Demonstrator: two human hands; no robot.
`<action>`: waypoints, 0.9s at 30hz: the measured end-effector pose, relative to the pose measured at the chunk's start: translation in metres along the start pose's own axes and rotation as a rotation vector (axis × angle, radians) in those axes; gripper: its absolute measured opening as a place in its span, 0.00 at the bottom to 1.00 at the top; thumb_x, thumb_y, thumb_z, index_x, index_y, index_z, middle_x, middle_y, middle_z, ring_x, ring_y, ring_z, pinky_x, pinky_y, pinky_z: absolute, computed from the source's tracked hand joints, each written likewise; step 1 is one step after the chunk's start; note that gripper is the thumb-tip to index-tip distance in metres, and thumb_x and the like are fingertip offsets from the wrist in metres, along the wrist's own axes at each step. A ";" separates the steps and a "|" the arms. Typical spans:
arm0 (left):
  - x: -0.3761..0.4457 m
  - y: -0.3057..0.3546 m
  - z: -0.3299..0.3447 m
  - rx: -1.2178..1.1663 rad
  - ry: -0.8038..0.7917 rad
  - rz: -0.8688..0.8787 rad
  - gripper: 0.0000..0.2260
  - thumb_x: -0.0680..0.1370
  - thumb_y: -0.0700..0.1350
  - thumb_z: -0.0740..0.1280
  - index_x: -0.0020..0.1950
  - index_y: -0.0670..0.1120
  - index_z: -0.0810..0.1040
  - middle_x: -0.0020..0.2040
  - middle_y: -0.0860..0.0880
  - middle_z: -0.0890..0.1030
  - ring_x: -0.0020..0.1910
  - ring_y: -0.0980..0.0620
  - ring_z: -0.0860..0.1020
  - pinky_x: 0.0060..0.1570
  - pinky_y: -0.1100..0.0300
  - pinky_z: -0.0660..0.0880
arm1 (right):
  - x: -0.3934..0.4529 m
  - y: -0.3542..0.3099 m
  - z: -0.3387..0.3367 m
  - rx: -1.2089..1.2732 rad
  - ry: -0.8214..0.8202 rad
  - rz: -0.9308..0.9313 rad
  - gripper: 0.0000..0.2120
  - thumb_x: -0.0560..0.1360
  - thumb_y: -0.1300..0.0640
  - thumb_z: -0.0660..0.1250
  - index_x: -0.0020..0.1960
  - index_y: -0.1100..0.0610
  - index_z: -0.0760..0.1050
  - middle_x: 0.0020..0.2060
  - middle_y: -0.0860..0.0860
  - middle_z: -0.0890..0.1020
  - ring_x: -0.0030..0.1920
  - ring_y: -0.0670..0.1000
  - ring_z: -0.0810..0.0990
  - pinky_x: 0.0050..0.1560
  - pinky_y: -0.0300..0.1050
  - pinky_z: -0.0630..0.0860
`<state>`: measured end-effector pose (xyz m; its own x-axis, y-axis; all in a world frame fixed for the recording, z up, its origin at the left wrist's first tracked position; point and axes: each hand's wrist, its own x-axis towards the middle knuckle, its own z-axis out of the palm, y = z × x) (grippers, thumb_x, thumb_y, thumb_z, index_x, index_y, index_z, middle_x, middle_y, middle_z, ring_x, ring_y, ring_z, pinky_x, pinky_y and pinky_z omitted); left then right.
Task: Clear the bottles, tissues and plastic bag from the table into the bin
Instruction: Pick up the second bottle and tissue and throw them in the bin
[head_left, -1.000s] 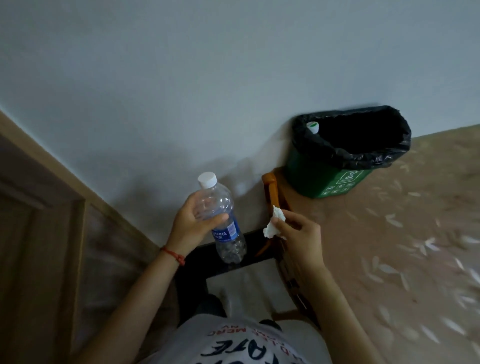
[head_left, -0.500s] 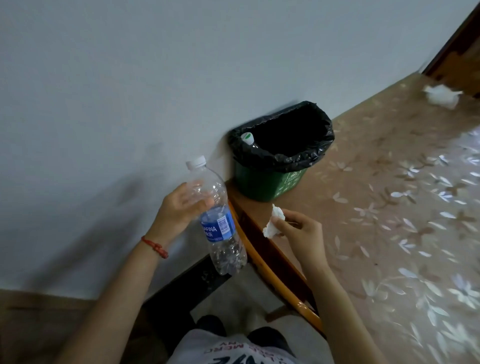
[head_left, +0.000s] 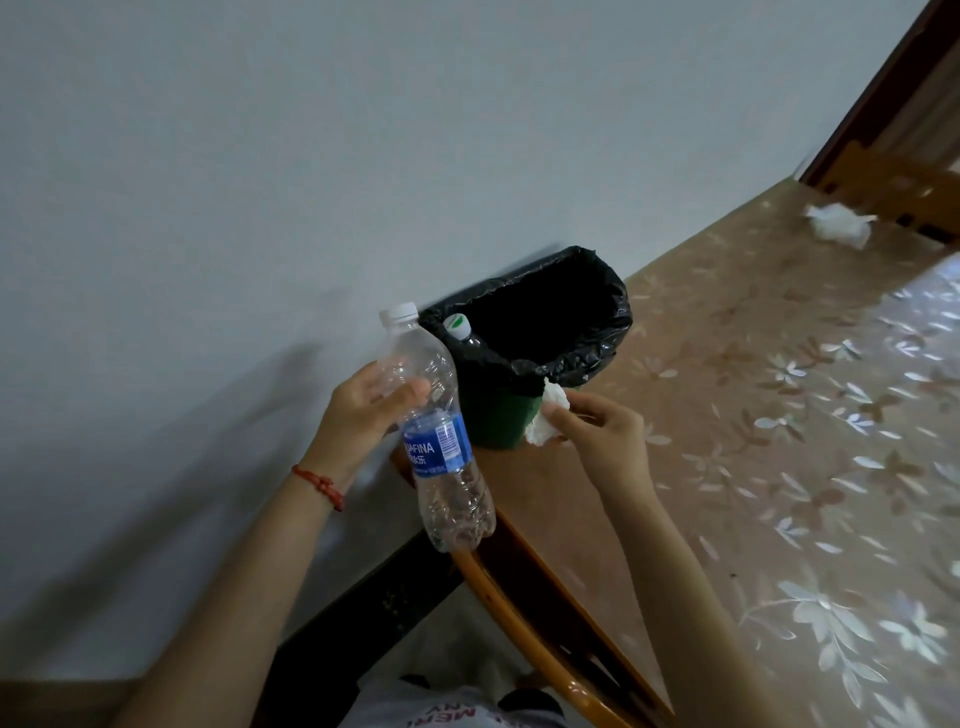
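My left hand (head_left: 366, 415) grips an empty clear water bottle (head_left: 439, 447) with a blue label and a white cap, held upright just left of the bin. My right hand (head_left: 597, 431) pinches a crumpled white tissue (head_left: 548, 418) in front of the bin's near rim. The green bin (head_left: 498, 421) with a black liner (head_left: 587, 332) stands on the table's corner against the wall. Another bottle, with a white and green cap (head_left: 458, 326), sticks up inside it. A second crumpled tissue (head_left: 839, 224) lies far off on the table.
The table (head_left: 753, 415) has a brown flowered cover and a rounded wooden edge (head_left: 519, 597) near me. A pale wall (head_left: 311, 156) runs along the left. A wooden chair back (head_left: 904, 192) stands beyond the far tissue.
Both hands have moved closer to the bin; the bottle and tissue now sit right beside its rim. My view has swung right, bringing the far tissue into sight.
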<state>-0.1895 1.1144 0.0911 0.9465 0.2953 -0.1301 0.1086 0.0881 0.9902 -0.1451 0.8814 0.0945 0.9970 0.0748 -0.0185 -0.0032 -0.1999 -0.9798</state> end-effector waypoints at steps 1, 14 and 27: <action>0.003 0.000 0.002 -0.005 0.011 0.001 0.24 0.57 0.60 0.74 0.50 0.54 0.78 0.49 0.51 0.82 0.47 0.52 0.81 0.39 0.62 0.78 | 0.007 -0.004 0.000 0.001 0.011 -0.019 0.07 0.70 0.58 0.72 0.48 0.56 0.82 0.34 0.45 0.84 0.34 0.43 0.83 0.33 0.30 0.75; 0.007 0.000 0.018 -0.044 0.039 0.007 0.23 0.58 0.59 0.73 0.50 0.53 0.77 0.48 0.51 0.81 0.49 0.49 0.80 0.42 0.59 0.78 | 0.096 -0.034 0.017 -0.124 0.056 -0.061 0.11 0.71 0.55 0.71 0.52 0.57 0.80 0.42 0.51 0.84 0.44 0.51 0.83 0.50 0.49 0.80; 0.006 0.015 0.027 -0.113 0.049 0.063 0.28 0.62 0.54 0.70 0.59 0.44 0.75 0.48 0.47 0.81 0.44 0.55 0.82 0.40 0.61 0.79 | 0.040 -0.015 -0.002 -0.572 0.058 -0.273 0.24 0.74 0.47 0.65 0.66 0.57 0.70 0.63 0.54 0.76 0.63 0.52 0.74 0.63 0.48 0.71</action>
<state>-0.1742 1.0917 0.1063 0.9342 0.3494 -0.0727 0.0117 0.1735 0.9848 -0.1051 0.8852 0.1090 0.9587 0.1472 0.2433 0.2774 -0.6725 -0.6861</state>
